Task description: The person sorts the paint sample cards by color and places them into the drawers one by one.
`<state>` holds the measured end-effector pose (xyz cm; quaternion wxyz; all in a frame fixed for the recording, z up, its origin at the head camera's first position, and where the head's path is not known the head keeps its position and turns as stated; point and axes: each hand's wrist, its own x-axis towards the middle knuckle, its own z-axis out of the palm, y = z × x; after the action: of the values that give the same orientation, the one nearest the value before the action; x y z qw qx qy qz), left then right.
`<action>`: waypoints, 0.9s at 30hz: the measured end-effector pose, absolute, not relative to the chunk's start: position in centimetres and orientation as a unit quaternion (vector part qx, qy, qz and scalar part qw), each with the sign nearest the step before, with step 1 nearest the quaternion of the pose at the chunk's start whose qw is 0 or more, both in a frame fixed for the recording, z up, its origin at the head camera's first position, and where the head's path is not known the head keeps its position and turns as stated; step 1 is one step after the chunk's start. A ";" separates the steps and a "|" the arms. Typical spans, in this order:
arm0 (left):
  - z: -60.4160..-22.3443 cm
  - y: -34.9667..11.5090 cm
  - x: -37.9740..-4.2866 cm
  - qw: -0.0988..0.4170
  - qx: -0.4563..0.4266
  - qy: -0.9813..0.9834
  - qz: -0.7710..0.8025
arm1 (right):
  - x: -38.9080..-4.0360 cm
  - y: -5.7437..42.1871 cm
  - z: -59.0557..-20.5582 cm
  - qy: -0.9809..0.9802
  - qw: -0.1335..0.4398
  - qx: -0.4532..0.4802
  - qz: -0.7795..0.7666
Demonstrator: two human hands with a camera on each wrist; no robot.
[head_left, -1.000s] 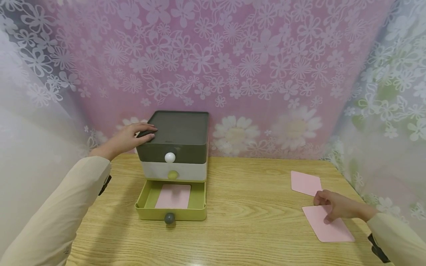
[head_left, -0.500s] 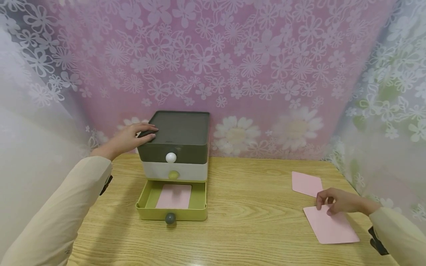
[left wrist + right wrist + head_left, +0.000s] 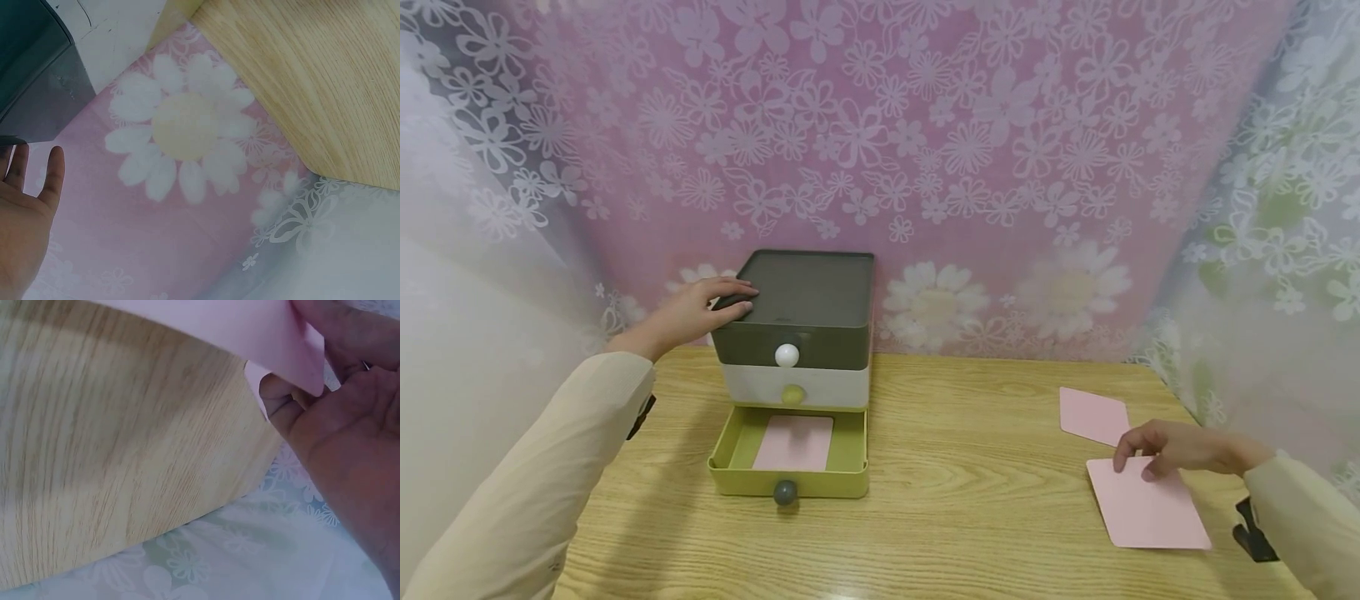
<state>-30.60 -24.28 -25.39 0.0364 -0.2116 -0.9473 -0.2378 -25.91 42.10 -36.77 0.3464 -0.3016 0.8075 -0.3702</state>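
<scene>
A small drawer unit [image 3: 812, 292] with a dark top stands at left centre in the head view. My left hand [image 3: 685, 317] rests on its upper left edge; in the left wrist view the fingers [image 3: 53, 178] reach up to the dark side. The lowest, green drawer [image 3: 741, 482] is pulled out and has a pink card [image 3: 793, 444] lying flat inside. On the right, my right hand [image 3: 1187, 447] pinches the far edge of a pink card [image 3: 1150, 515] between thumb and fingers. The right wrist view shows this card [image 3: 250, 328] raised over the wood.
Behind the right hand, another pink card [image 3: 1090, 414] lies on the wooden table [image 3: 962, 467]. Floral fabric [image 3: 925, 167] hangs at the back and both sides. Above the green drawer, the white drawer [image 3: 835, 387] and dark drawer [image 3: 838, 346] are pushed in.
The right hand has taken the nearer pink card by its far edge and lifted it slightly, drifting right. The left hand stays in place on the drawer unit.
</scene>
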 end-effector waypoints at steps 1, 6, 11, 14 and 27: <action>-25.4 -24.3 -30.6 0.037 -0.212 -0.947 -0.238 | -26.0 41.9 -36.7 0.803 0.344 -0.309 -0.377; -25.4 -24.3 -30.7 0.039 -0.212 -0.948 -0.234 | -26.3 40.3 -36.4 0.792 0.321 -0.319 -0.409; -25.5 -24.4 -30.8 0.041 -0.213 -0.950 -0.227 | -26.2 37.8 -36.4 0.801 0.308 -0.282 -0.430; -25.5 -24.4 -30.8 0.042 -0.211 -0.950 -0.226 | -26.2 36.0 -36.6 0.813 0.291 -0.270 -0.426; -25.7 -24.2 -30.8 0.047 -0.209 -0.946 -0.244 | -25.7 26.7 -37.1 0.801 0.257 -0.229 -0.491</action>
<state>-30.79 -24.20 -25.67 0.0471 -0.2086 -0.9458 -0.2443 -25.73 26.71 -37.14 0.2566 -0.2288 0.8007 -0.4906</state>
